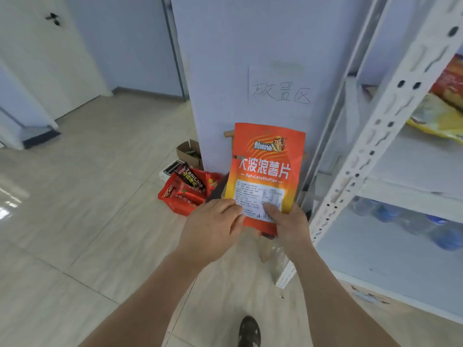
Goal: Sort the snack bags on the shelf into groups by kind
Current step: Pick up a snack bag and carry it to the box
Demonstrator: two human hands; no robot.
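A: Nearest the camera, what do you see?

B: A dark shoe (pixel 249 331) on the tiled floor (pixel 75 221), and two bare forearms reaching forward.

A: And the hands?

B: Both grip the bottom edge of an orange snack bag (pixel 265 169), held upright in mid-air with its back label toward the camera. The left hand (pixel 210 231) has its fingers curled over the bag's lower left corner; the right hand (pixel 288 224) pinches the lower right, thumb on the label.

A: Is there anything behind the bag?

B: On the floor just beyond sits a red basket (pixel 180 199) with red and dark snack bags (pixel 190 181) in it, beside a small cardboard box (pixel 190 151). Behind them stands a pale panel bearing a handwritten paper sign (pixel 283 86).

A: To the right?

B: A white metal shelf (pixel 375 136). Yellow and orange bags (pixel 441 111) lie on an upper level, and water bottles (pixel 426 226) lie lower down.
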